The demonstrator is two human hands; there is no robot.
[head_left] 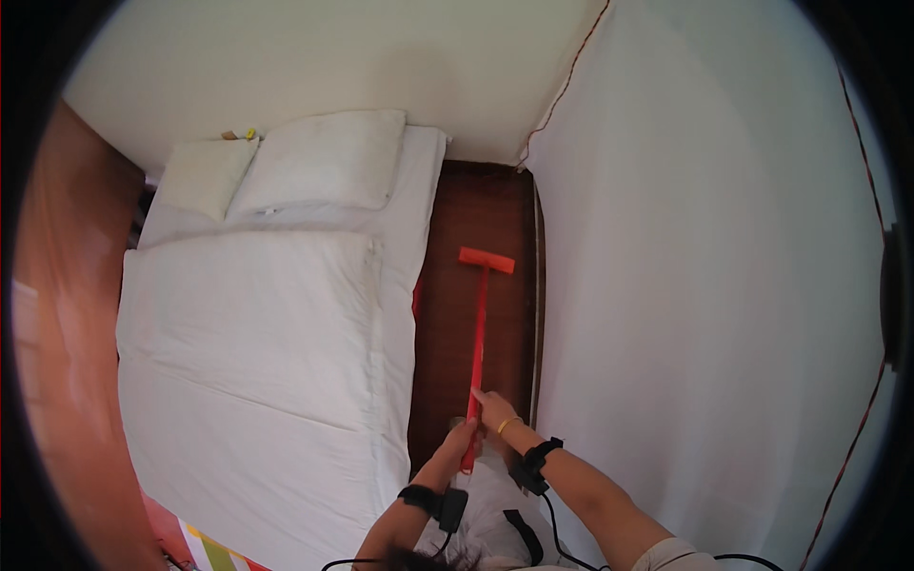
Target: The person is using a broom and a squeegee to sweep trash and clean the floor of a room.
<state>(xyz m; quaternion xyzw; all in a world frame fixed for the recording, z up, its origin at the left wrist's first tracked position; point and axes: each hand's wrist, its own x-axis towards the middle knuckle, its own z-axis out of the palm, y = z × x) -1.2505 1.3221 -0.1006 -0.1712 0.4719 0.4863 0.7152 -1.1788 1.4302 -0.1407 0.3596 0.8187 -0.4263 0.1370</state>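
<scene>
A dark tuft, seemingly hair (433, 560), is seen nearest the camera, well below the fingers; a red T-shaped tool (479, 333) is held in both hands, its handle stretched forward from the fingers over the brown floor (452, 224) and its crosshead (486, 260) well ahead of them, between the white bed (257, 324) and a pale upright surface (705, 285); the tool is judged light, stiff and hardly fragile, its smooth handle perhaps slippery if damp; it is best held near its close end, with the hands spaced for leverage; the handle is wrapped by the fingers of the left hand (461, 440), no gap being seen; it is also gripped just ahead by the right hand (493, 411), whose finger undersides are hidden; both forearms are angled inward from below, the right crossing more steeply sideways, strapped (543, 455) behind the fingers.
</scene>
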